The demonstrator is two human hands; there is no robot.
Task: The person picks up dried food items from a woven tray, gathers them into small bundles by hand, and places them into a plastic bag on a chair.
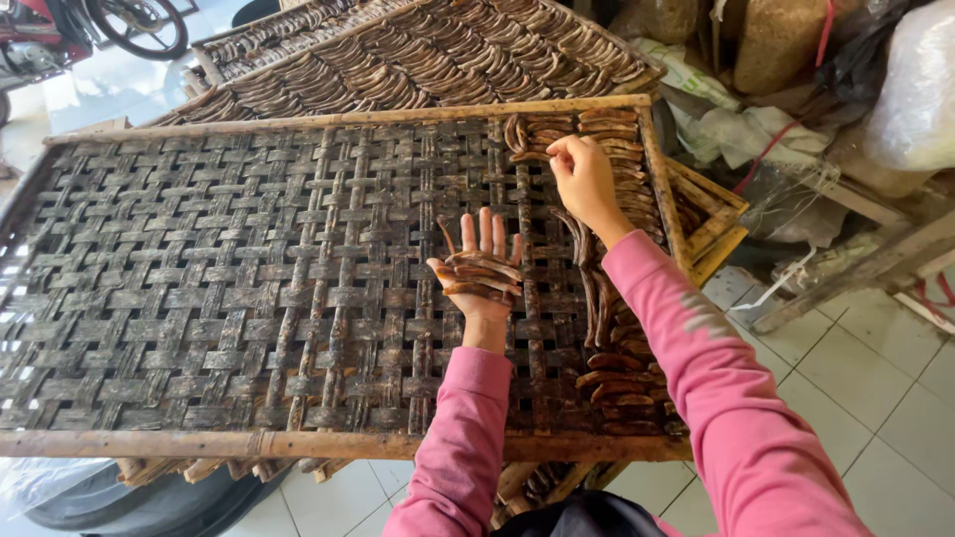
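Observation:
A large woven bamboo tray (219,278) with a pale wooden frame lies in front of me. My left hand (481,268) is palm up over the tray and carries a small stack of brown dried strips (479,272). My right hand (585,179) reaches to the far right corner, its fingertips pinching a strip (542,156) against the rows laid there. A column of the same brown strips (617,368) runs down the tray's right side. Both sleeves are pink.
More trays filled with brown strips (418,60) are stacked behind. Sacks and plastic bags (895,89) crowd the right, beside a wooden frame (711,224). A wheel (139,25) stands at the top left. Pale floor tiles (856,388) lie to the right.

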